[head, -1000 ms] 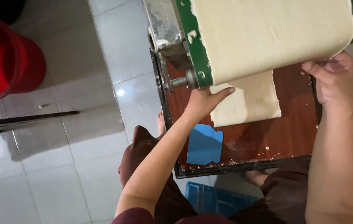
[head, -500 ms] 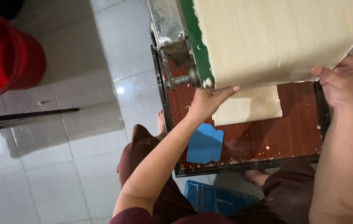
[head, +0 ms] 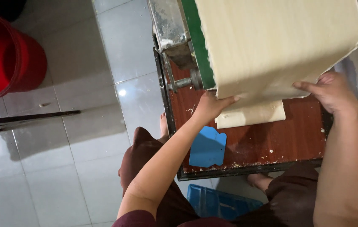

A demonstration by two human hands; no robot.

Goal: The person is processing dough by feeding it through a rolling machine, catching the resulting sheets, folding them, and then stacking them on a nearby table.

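Dough sheet (head: 271, 46) now farther down, edge pinched in left hand (head: 210, 107) and right hand (head: 334, 92) fingers.

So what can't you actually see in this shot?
Head view only:
- Dough sheet: its top is cut off by the frame edge.
- Blue crate: mostly hidden under the table and legs.
- Right hand fingertips: tucked under the dough.
- Red bucket: cut off at left.
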